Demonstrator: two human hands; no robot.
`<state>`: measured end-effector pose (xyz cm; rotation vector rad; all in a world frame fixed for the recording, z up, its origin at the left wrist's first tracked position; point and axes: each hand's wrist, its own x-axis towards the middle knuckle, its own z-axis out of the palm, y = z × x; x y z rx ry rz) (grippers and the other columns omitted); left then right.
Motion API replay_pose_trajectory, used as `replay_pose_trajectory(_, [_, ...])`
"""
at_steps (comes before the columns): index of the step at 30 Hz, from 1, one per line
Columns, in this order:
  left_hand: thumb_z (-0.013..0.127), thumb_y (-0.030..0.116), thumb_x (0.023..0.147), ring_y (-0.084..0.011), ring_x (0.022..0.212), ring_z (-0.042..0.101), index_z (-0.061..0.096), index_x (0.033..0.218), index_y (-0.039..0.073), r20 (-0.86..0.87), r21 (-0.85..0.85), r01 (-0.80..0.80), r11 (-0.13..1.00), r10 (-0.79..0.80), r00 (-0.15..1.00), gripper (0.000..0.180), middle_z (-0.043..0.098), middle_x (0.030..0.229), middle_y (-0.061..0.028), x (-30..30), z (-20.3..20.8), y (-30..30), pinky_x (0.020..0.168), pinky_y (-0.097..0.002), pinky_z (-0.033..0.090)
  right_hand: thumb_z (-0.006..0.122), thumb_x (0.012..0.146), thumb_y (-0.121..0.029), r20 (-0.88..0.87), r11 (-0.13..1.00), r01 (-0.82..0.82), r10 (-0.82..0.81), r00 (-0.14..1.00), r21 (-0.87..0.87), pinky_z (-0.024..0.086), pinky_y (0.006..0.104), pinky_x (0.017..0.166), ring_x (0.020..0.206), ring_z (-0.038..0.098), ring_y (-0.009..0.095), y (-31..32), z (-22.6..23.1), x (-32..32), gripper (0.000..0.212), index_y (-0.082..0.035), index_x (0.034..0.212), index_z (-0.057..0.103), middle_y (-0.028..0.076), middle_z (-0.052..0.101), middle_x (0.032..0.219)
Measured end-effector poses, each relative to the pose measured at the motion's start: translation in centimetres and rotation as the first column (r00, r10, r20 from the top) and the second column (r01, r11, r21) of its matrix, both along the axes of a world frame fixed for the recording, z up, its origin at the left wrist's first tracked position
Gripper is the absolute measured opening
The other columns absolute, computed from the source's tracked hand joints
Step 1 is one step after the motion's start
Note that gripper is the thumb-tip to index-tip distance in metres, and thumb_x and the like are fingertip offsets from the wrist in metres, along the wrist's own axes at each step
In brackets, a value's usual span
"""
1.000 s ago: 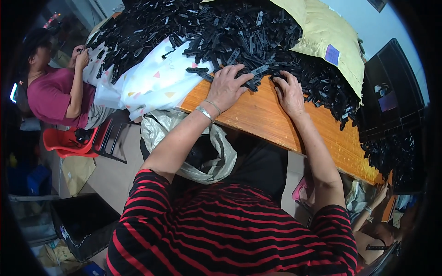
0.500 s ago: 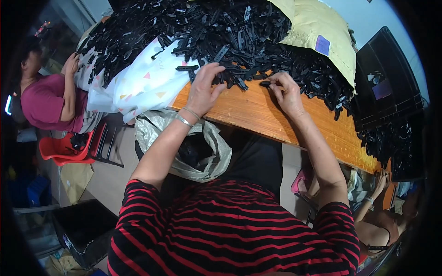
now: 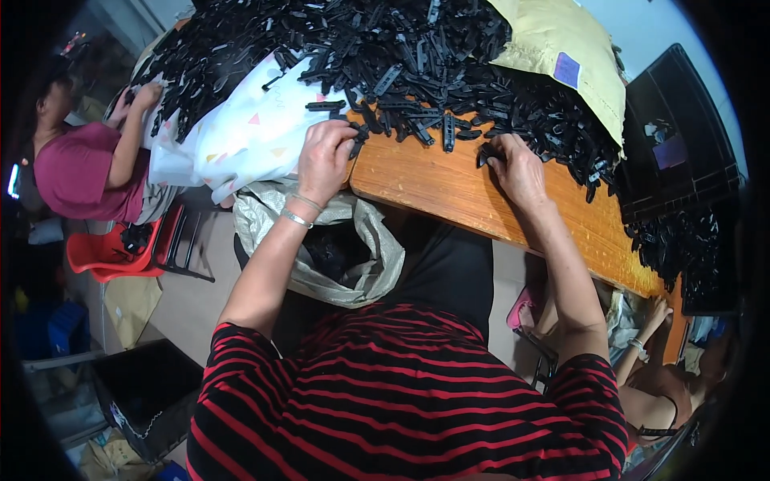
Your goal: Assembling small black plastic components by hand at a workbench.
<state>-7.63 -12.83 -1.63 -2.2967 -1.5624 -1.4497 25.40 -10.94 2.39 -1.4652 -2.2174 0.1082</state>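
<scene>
The left hand (image 3: 322,164) has thumb and fingers drawn together on a left-hand piece (image 3: 360,144), small and black, just over the table's near left corner; whether it pinches one piece or several I cannot tell. The right hand (image 3: 520,172) has its thumb and fingertips closed on a right-hand piece (image 3: 486,154), also black, low over the wood at the near edge of the pile (image 3: 385,52). The two hands are well apart, with bare wood and a few loose black pieces between them.

The pile, made of many narrow black pieces, covers the far part of the table (image 3: 449,192). A white plastic sheet (image 3: 241,136) with coloured triangles lies to the left of the left hand, one black piece resting on it. Below the left forearm a woven sack (image 3: 385,276) stands open, dark inside. Behind the pile on the right lies a yellow bag (image 3: 561,32) with a purple label; farther right is another black heap (image 3: 686,248).

At the left a co-worker (image 3: 88,172) in a dark pink top has both hands raised at the pile's edge, near a red chair (image 3: 104,252). At lower right, a second co-worker (image 3: 654,397) has a hand at the table's edge.
</scene>
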Motion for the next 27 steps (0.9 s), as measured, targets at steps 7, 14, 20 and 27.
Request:
replay_pose_trajectory(7, [0.059, -0.001, 0.079, -0.0297, 0.096, 0.058, 0.062, 0.095, 0.001, 0.057, -0.062, 0.086, 0.994, -0.082, 0.995, 0.017, 0.061, 0.101, -0.0131, 0.9, 0.3, -0.5, 0.086, -0.0349, 0.046, 0.068, 0.076, -0.002, -0.033, 0.999, -0.049, 0.049, 0.998, 0.001, 0.048, 0.0371, 0.069, 0.078, 0.06, 0.031, 0.4, 0.2, -1.3, 0.027, -0.002, 0.102, 0.061, 0.014, 0.059, 0.089])
replay_pose_trajectory(14, [0.063, 0.001, 0.079, -0.0291, 0.081, 0.058, 0.061, 0.092, 0.001, 0.015, -0.042, 0.008, 0.999, -0.007, 1.0, 0.013, 0.06, 0.087, -0.0122, -0.3, 0.6, -1.1, 0.073, -0.0343, 0.048, 0.066, 0.077, -0.005, -0.24, 0.963, -0.258, 0.231, 0.943, -0.084, 0.049, 0.0368, 0.065, 0.075, 0.061, 0.031, -2.4, 0.5, -6.1, 0.02, -0.004, 0.097, 0.063, 0.013, 0.06, 0.079])
replay_pose_trajectory(20, [0.071, 0.008, 0.071, -0.0307, 0.081, 0.054, 0.058, 0.078, 0.004, -0.101, -0.138, 0.006, 0.99, -0.02, 0.995, 0.016, 0.055, 0.082, -0.0126, 1.9, 0.9, -1.2, 0.071, -0.0378, 0.045, 0.066, 0.078, -0.006, -0.245, 0.936, -0.352, 0.339, 0.908, -0.009, 0.048, 0.0399, 0.064, 0.075, 0.06, 0.034, -2.1, -2.2, -8.3, 0.009, -0.003, 0.085, 0.061, 0.015, 0.06, 0.078])
replay_pose_trajectory(27, [0.069, 0.006, 0.075, -0.0263, 0.071, 0.058, 0.059, 0.082, 0.001, 0.003, -0.122, 0.073, 0.99, -0.073, 0.997, 0.013, 0.058, 0.078, -0.0099, 2.2, 1.5, -0.6, 0.065, -0.035, 0.048, 0.066, 0.082, -0.009, -0.198, 0.945, -0.318, 0.298, 0.934, -0.077, 0.048, 0.0375, 0.065, 0.076, 0.061, 0.032, -1.8, -1.8, -8.7, 0.012, -0.002, 0.09, 0.062, 0.014, 0.06, 0.086])
